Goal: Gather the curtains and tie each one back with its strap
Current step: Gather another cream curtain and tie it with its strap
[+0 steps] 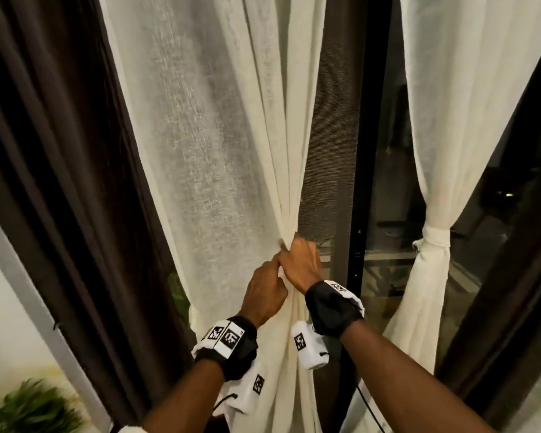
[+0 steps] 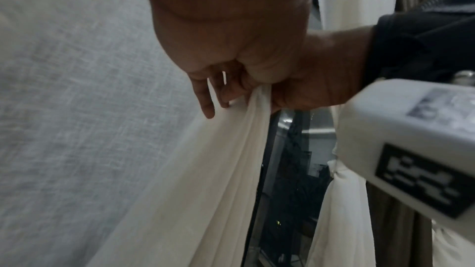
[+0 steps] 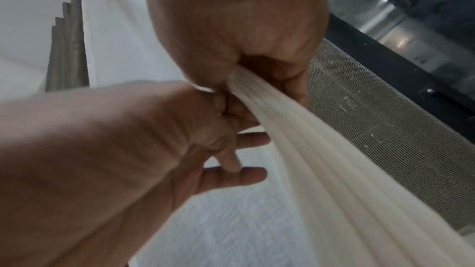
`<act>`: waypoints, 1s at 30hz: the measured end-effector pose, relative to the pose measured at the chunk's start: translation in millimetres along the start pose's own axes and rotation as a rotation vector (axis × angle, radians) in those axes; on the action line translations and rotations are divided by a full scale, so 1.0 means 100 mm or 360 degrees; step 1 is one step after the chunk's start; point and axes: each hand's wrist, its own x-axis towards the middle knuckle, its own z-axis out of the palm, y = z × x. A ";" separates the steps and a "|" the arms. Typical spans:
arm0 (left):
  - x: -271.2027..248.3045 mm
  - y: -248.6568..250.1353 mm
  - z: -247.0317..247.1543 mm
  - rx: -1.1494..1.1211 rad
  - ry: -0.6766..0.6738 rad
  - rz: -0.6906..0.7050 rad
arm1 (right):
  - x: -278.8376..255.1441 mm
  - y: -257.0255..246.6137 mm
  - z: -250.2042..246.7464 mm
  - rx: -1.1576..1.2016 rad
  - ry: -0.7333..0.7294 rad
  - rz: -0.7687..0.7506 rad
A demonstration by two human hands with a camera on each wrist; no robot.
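Cream sheer curtain (image 1: 219,145), the left-hand panel, hangs in front of me, its right edge drawn into tight folds at about waist height. My right hand (image 1: 300,264) is clamped on that bunch of folds, fingers curled round the fabric; the right wrist view shows the pleats running out of my fist (image 3: 239,33) and down past the mesh screen (image 3: 372,129). My left hand (image 1: 264,295) sits just beside and below the right one, touching it. From the left wrist view, its thumb side pinches the gathered edge (image 2: 259,96) while the other fingers (image 2: 205,100) reach loosely onto the flat cloth. The rest of this panel spreads wide to the left, ungathered.

Second cream curtain (image 1: 434,120) hangs well apart on the right, already gathered at its middle and bound with a cream strap (image 1: 434,237) knotted on its left side. I cannot tell where the strap for the panel in my hands is.

Dark brown drape (image 1: 60,182) hangs left of the sheer panel, reaching down past my left forearm. Between the two sheer curtains stands a black door frame (image 1: 356,214), with the mesh screen to its left and dark glass (image 1: 388,189) to its right. Blurred green plant (image 1: 32,407) sits at lower left. Both wrists carry black bands with white marker blocks (image 1: 308,343).
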 end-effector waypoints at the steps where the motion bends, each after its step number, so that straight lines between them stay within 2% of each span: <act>1: -0.01 -0.04 -0.04 -0.0032 0.0085 -0.0037 | -0.01 -0.01 0.00 -0.0020 0.0016 0.0036; 3: 0.02 -0.07 -0.14 -0.0104 0.0158 -0.0153 | -0.05 0.00 0.01 -0.0015 0.0018 0.0010; 5: 0.08 -0.05 -0.22 -0.0305 -0.0084 -0.0244 | -0.10 -0.01 0.08 -0.0013 -0.0029 -0.0066; 6: 0.12 -0.04 -0.24 -0.0318 -0.0129 -0.0247 | -0.10 -0.01 0.12 0.0003 -0.0019 -0.0074; 7: 0.13 -0.03 -0.26 -0.0259 -0.0051 -0.0210 | -0.08 0.00 0.16 0.0028 0.0032 -0.0046; 8: 0.12 -0.04 -0.30 -0.0131 0.0178 -0.0160 | -0.07 0.00 0.17 0.0052 0.0088 0.0002; 11: 0.05 -0.03 -0.59 0.0285 0.1319 -0.0064 | -0.05 0.05 0.21 -0.0008 0.0183 0.0060; 12: 0.04 -0.07 -0.69 0.0369 0.1580 -0.0104 | -0.05 0.05 0.21 -0.0043 0.0191 0.0076; 13: 0.03 -0.13 -0.81 0.0414 0.1717 -0.0215 | -0.07 0.05 0.24 -0.0064 0.0209 0.0107; 14: 0.06 -0.17 -0.91 0.0416 0.1752 -0.0386 | -0.08 0.04 0.23 -0.0081 0.0233 0.0132; 15: 0.09 -0.25 -1.00 0.0320 0.1664 -0.0586 | -0.09 0.03 0.26 -0.0088 0.0254 0.0125; 16: 0.14 -0.35 -1.08 0.0144 0.1480 -0.0762 | -0.10 -0.01 0.31 -0.0089 0.0256 0.0079; 17: 0.19 -0.44 -1.12 -0.0020 0.1239 -0.0885 | -0.12 -0.05 0.36 -0.0088 0.0208 0.0020; 18: 0.21 -0.54 -1.13 -0.0137 0.0998 -0.0906 | -0.15 -0.10 0.42 -0.0097 0.0140 -0.0036; 20: 0.17 -0.62 -1.06 -0.0163 0.0686 -0.0733 | -0.17 -0.12 0.46 -0.0092 0.0102 -0.0075; 23: -0.01 -0.58 -0.85 -0.0175 0.0441 -0.0482 | -0.13 -0.15 0.47 -0.0040 0.0303 0.0104; 24: -0.07 -0.56 -0.76 -0.0162 0.0372 -0.0405 | -0.17 -0.22 0.49 -0.0072 0.0249 0.0102; 27: -0.16 -0.41 -0.60 -0.0133 0.0256 -0.0207 | -0.26 -0.37 0.61 -0.0028 0.0022 -0.0138; 30: -0.25 -0.28 -0.54 -0.0064 0.0167 -0.0086 | -0.26 -0.37 0.64 0.0073 0.0028 -0.0171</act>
